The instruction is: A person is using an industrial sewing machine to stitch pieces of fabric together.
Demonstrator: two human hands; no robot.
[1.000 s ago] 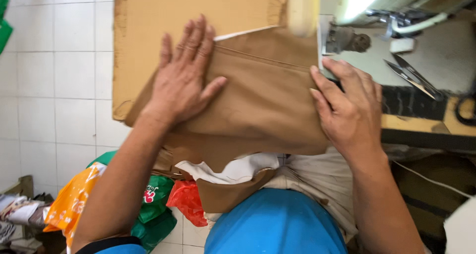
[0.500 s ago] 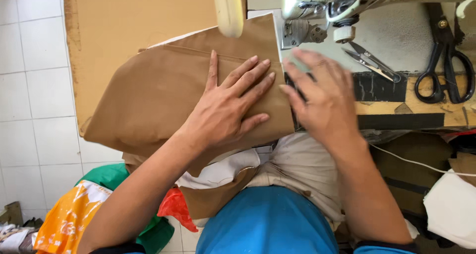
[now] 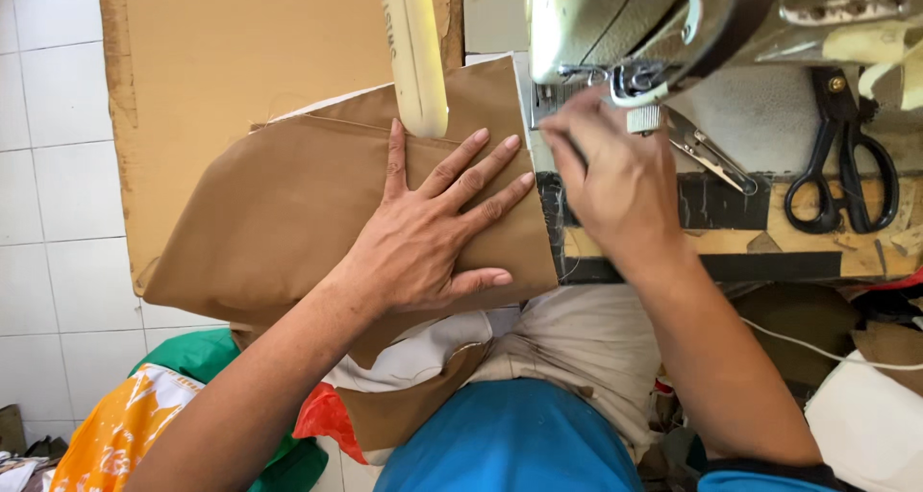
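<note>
Left hand (image 3: 428,233) spread flat on folded tan cloth (image 3: 288,213); right hand (image 3: 611,180) fingers curled at grey metal sewing-machine needle (image 3: 615,74), grip unclear.

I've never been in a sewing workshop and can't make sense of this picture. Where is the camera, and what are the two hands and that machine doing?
The picture comes from a camera worn on the person's head, looking down, so both arms reach in from the bottom. The left hand lies flat, fingers spread, on a piece of brown fabric spread over a tan work surface. The right hand is up at the metal head of a sewing machine, close to the needle area; what its fingertips grip is hidden. A cream-coloured lever hangs over the fabric. On the machine table to the right lie black scissors and small metal snips. Nothing is lifted: the fabric rests on the surface under the left palm.
</note>
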